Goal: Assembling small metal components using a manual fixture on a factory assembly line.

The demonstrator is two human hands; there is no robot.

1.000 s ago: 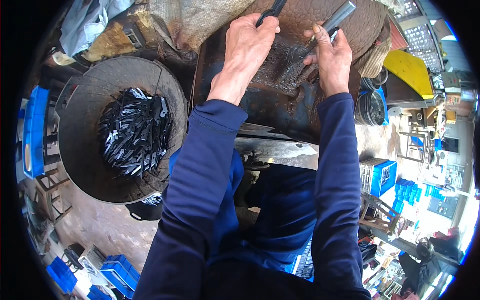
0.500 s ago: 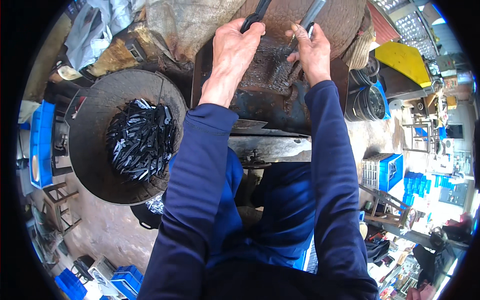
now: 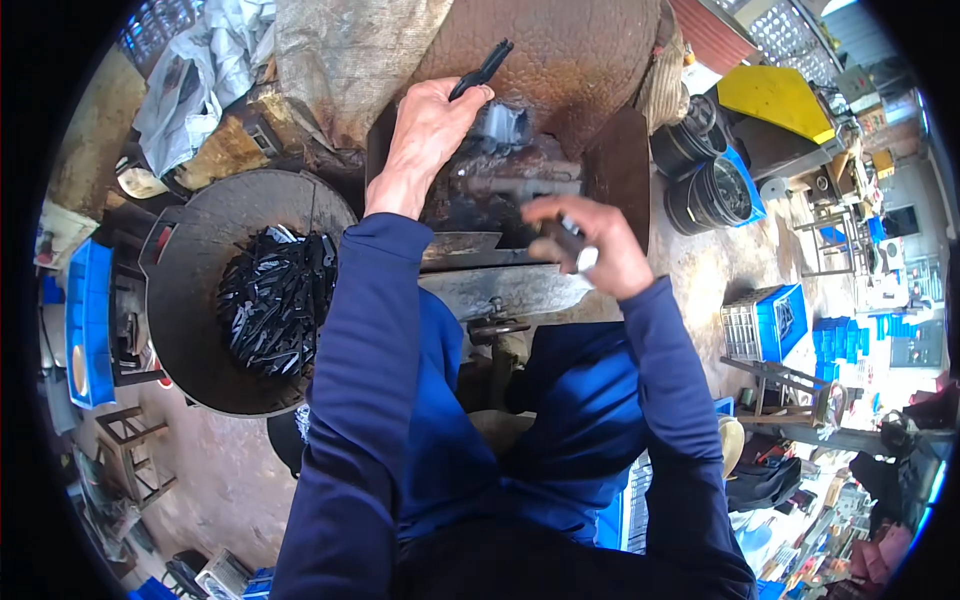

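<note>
Right of the pan [image 3: 185,310], left grip [image 3: 430,118] clamps a black piece [image 3: 485,70], long axis slanting away; right grip [image 3: 606,242] clasps a blurred object [image 3: 574,242]

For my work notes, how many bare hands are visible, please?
2: the left hand, at upper middle, holding a black piece; the right hand, lower and further right, partly blurred.

Holding left arm [image 3: 365,350] well out front, nearly straight, bare from the wrist [image 3: 394,195] on. Gripping with left hand [image 3: 428,125], back of hand up, thumb side turned inward. Holding right arm [image 3: 680,380] out too, angled inward. Gripping with right hand [image 3: 595,243], nearer the torso than left, fingers bent and pointing left, motion-blurred.
</note>
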